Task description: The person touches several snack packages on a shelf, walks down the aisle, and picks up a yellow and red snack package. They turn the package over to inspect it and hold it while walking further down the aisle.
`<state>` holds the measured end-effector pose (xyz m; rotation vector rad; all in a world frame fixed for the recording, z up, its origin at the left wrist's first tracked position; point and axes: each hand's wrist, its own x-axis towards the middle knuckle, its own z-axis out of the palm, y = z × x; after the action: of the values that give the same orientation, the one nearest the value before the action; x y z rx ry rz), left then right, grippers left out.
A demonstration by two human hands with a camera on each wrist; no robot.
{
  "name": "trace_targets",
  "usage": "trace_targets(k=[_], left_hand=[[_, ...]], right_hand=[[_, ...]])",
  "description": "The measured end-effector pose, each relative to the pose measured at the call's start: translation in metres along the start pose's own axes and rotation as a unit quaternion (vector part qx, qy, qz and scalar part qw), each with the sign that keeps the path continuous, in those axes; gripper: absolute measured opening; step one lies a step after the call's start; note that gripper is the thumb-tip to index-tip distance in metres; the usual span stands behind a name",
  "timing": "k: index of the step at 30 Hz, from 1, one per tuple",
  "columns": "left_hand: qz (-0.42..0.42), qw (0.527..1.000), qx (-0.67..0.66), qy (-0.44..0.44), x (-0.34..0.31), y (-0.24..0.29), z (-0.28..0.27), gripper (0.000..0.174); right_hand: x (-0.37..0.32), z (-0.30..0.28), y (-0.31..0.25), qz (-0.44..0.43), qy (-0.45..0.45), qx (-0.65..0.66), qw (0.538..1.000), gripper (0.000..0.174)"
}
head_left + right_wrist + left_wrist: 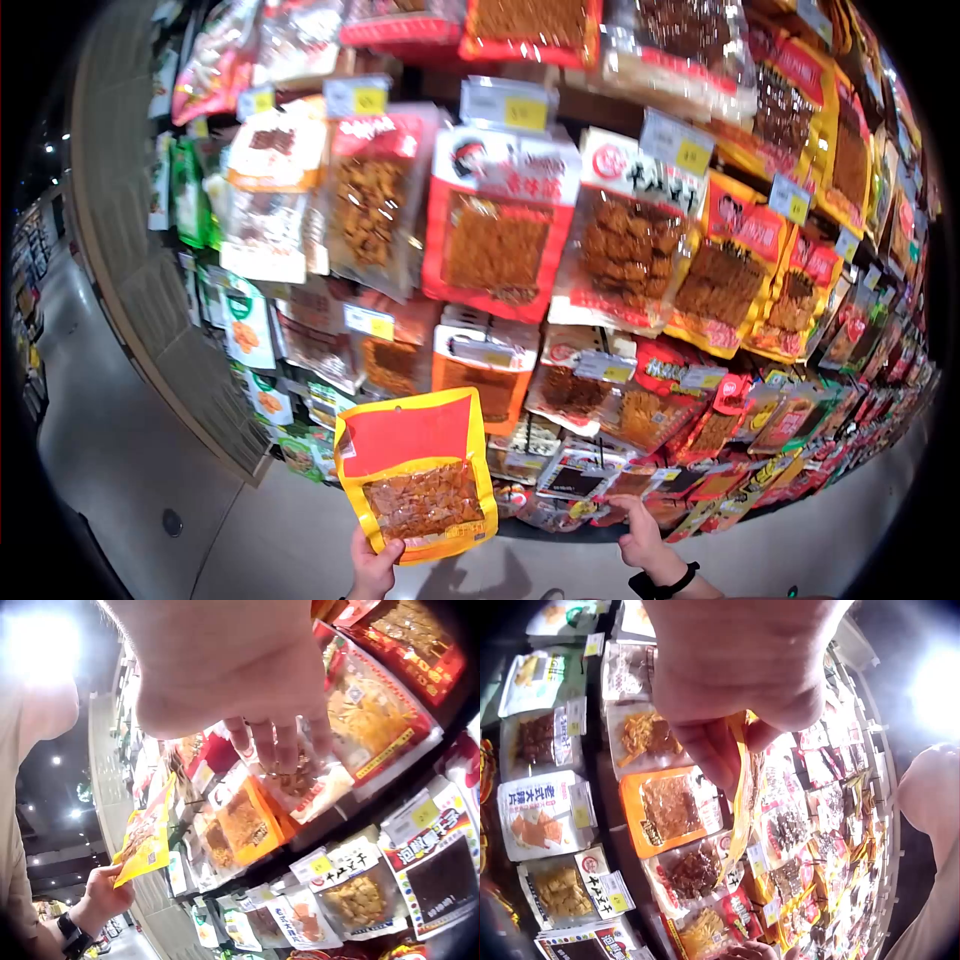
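Note:
My left hand pinches a yellow snack packet by its lower edge, thumb over the front. The packet has a red panel on top and a clear window showing brown pieces. In the left wrist view the same packet hangs edge-on from the fingers. My right hand, with a black band at the wrist, reaches toward the lower rows. Its fingers are extended in the right wrist view and overlap a packet with a white lower edge. An orange packet is beside that one.
Hanging snack packets fill the shelf, among them a red-and-white one and a yellow-and-red one. Price tags stick out in front of the rows. A wooden end panel borders the left side, with grey floor beyond.

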<state>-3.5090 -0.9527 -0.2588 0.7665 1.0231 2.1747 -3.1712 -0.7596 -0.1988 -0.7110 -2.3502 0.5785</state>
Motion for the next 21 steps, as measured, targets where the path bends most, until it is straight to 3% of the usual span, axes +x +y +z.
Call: trace_targets(k=[3,9,17,21], left_hand=[[-0.009,0.999,0.03,-0.01,-0.012,0.035,-0.01,0.046],[0.107,0.993,0.012,0.041,-0.023,0.112,0.003,0.045],[0.114,0.991,0.031,0.056,-0.054,0.176,0.001,0.045],[0.083,0.994,0.018,0.066,-0.068,0.176,-0.015,0.046]], right_hand=[[0.018,-0.006,-0.034,-0.025,-0.023,-0.004,0.999,0.076],[0.028,-0.031,-0.092,-0.016,-0.063,0.019,0.998,0.073],[0.021,-0.065,-0.137,0.03,-0.074,-0.017,0.997,0.055],[0.023,-0.074,-0.142,-0.04,-0.063,-0.018,0.997,0.06]])
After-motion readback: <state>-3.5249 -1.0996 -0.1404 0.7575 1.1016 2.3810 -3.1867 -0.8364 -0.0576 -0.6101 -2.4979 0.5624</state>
